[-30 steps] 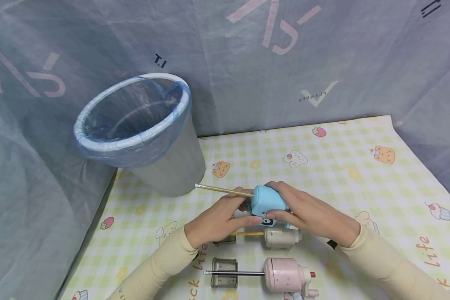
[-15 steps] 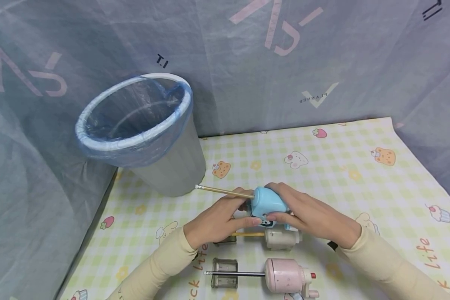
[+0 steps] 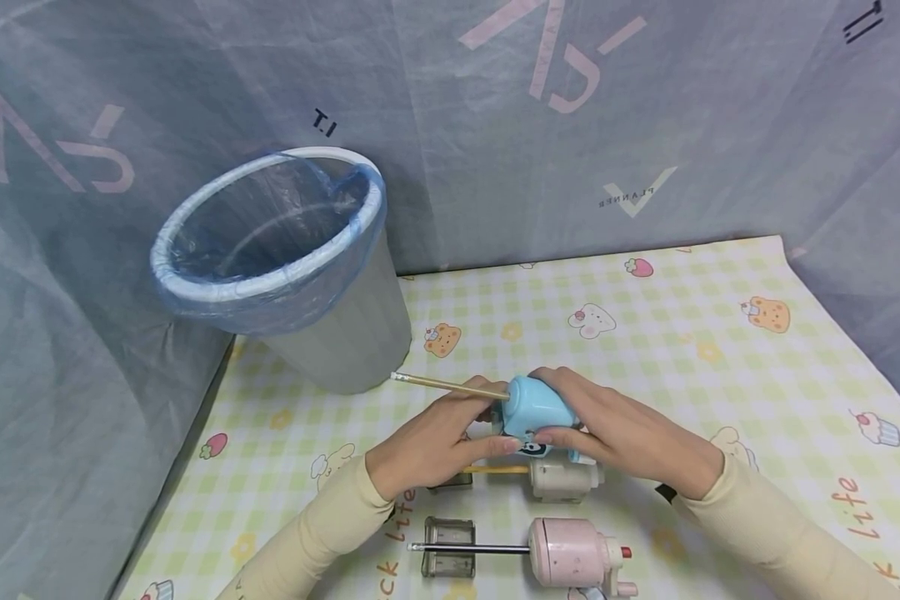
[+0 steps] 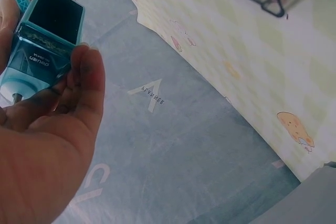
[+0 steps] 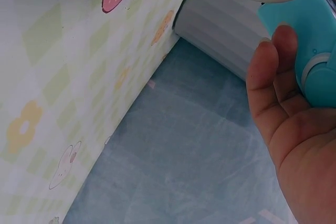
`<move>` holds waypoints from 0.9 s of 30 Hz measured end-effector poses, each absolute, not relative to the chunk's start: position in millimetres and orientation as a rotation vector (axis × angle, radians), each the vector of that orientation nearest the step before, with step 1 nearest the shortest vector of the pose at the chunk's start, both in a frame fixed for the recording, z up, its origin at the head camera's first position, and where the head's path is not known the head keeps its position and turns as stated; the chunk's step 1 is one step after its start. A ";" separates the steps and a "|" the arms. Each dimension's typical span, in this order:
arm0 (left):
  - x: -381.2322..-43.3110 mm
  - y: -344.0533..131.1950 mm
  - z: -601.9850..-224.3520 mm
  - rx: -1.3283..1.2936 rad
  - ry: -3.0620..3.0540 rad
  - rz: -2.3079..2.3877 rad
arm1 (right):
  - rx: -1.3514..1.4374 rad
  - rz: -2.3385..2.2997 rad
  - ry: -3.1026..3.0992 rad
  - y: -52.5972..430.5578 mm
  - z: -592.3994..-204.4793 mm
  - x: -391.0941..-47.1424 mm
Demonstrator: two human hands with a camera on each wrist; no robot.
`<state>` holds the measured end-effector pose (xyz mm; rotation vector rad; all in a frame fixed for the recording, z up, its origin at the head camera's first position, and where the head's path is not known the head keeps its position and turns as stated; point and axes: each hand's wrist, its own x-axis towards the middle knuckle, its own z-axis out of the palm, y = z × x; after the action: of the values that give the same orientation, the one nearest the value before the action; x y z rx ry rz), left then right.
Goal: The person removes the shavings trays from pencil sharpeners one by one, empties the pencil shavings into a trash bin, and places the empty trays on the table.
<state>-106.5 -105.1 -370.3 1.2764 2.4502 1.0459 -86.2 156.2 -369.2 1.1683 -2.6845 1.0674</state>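
A light blue pencil sharpener (image 3: pixel 537 407) is held up between both hands, a gold-coloured pencil (image 3: pixel 450 385) sticking out of its left end. My left hand (image 3: pixel 437 440) grips its left side and lower part, thumb along the front. From the right, my right hand (image 3: pixel 624 427) holds the body, fingers over the top and thumb in front. In the left wrist view, the sharpener (image 4: pixel 42 65) shows a dark, box-shaped hollow on its underside. The right wrist view catches the blue body (image 5: pixel 315 38) against curled fingers. The crank is largely hidden.
Below the hands lie a whitish sharpener (image 3: pixel 562 480) with a yellow pencil (image 3: pixel 498 469), and a pink sharpener (image 3: pixel 566 552) with a black pencil (image 3: pixel 495 548). A clear drawer (image 3: pixel 450 565) sits under the black pencil. A grey bin (image 3: pixel 345 342) with a blue liner stands at back left.
Both hands and the blue sharpener keep nearly the same place, appearing slightly lower in the head view. Nothing has been taken up or let go.
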 end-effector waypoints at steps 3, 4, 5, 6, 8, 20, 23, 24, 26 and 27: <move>-106.3 -105.8 -370.1 1.278 2.449 1.041 | 1.169 1.063 -2.688 156.9 -369.5 -86.2; -106.2 -106.0 -370.0 1.276 2.449 1.041 | 1.168 1.061 -2.690 157.1 -369.6 -86.1; -106.0 -106.2 -369.8 1.272 2.449 1.041 | 1.168 1.061 -2.691 157.4 -369.7 -86.1; -105.8 -106.5 -369.6 1.270 2.450 1.040 | 1.167 1.058 -2.691 157.7 -369.8 -86.0; -105.4 -106.8 -369.6 1.263 2.451 1.039 | 1.170 1.057 -2.685 158.0 -370.0 -86.3; -102.5 -106.0 -370.3 1.167 2.402 1.138 | 1.168 1.067 -2.666 157.7 -370.7 -88.6; -101.3 -107.2 -369.5 1.144 2.423 1.132 | 1.176 1.063 -2.657 157.5 -370.6 -88.6; -101.0 -107.7 -369.3 1.139 2.434 1.124 | 1.180 1.062 -2.656 157.4 -370.6 -88.5; -100.3 -108.3 -368.7 1.135 2.454 1.109 | 1.184 1.060 -2.654 157.1 -370.3 -88.5; -100.2 -108.5 -368.5 1.134 2.459 1.106 | 1.185 1.060 -2.654 157.0 -370.2 -88.4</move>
<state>-100.2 -108.5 -368.5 1.1336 2.4588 1.1058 -88.4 157.0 -370.2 1.1846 -2.6545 1.0601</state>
